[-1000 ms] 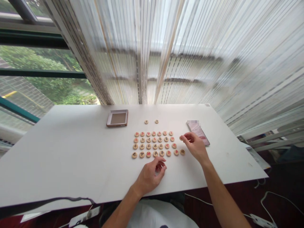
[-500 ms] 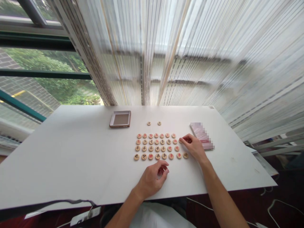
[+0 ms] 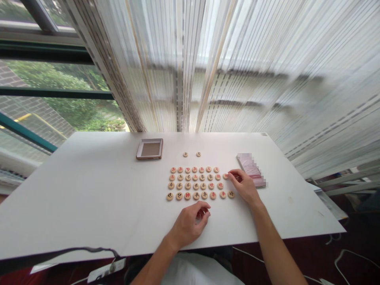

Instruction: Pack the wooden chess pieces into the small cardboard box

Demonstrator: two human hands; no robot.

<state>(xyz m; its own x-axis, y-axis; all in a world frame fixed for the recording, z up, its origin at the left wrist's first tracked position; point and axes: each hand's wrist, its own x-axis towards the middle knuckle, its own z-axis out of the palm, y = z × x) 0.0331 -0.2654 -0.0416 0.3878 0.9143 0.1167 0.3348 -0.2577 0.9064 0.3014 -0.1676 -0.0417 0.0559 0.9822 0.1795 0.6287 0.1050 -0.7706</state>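
Wooden xiangqi pieces (image 3: 196,186) with red or black characters lie flat in four rows on the white table. At the right end of the second row is a piece with a red character (image 3: 225,176). The fingertips of my right hand (image 3: 244,185) are right beside that piece, thumb and fingers slightly apart, and its top shows uncovered. My left hand (image 3: 190,222) rests on the table below the front row, loosely curled, with a gap between thumb and fingers and nothing in it. Behind the rows lie two separate black-character pieces (image 3: 185,154).
An open shallow box (image 3: 137,153) stands at the back left of the white table (image 3: 89,190). To the right of my right hand lies a pinkish, partly pixelated box or lid (image 3: 251,168). A string curtain (image 3: 190,59) hangs behind the table. A power strip (image 3: 106,270) is below the front edge.
My right hand has shifted slightly right, off the end piece of the second row, and that piece now shows uncovered. My left hand has stayed in place.
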